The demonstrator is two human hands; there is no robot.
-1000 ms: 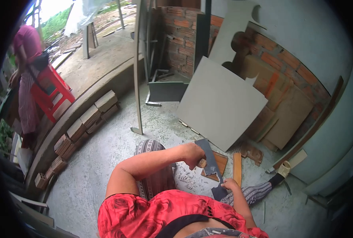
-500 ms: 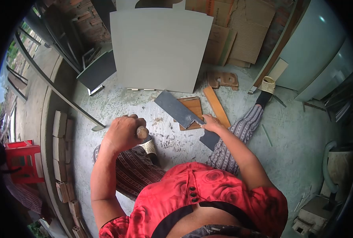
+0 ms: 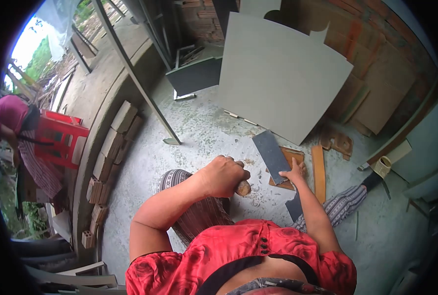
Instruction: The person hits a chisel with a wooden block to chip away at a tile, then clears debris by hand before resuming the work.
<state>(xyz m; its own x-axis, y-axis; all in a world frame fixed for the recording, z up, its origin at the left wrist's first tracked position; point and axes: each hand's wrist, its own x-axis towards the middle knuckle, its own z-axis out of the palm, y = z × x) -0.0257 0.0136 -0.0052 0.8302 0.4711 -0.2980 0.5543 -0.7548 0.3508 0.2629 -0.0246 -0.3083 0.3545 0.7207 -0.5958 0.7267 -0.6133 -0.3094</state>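
My left hand point(image 3: 225, 177) is closed round a tool's worn, rounded wooden handle point(image 3: 243, 188); only its butt end shows, and the working end is hidden. It is raised above the floor near my left knee. My right hand point(image 3: 295, 173) has its fingers spread over a brown wooden board point(image 3: 293, 156). Its thumb reaches left onto the lower end of a dark grey, tile-like slab point(image 3: 270, 153), which lies slanted across the board. Another dark grey piece point(image 3: 294, 206) lies below, near my right leg.
An orange-brown wooden strip point(image 3: 319, 172) lies right of the board. A large pale panel point(image 3: 283, 73) leans behind. Small chips litter the concrete floor point(image 3: 199, 132). A metal post point(image 3: 138, 73) and stacked bricks point(image 3: 111, 152) stand left. Beyond, a person point(image 3: 19, 118) is by a red plastic stool point(image 3: 64, 140).
The view has swung left, so the scene sits further right and tilted. My left hand still grips the handle. My right hand's fingers now spread across the board beside the slab.
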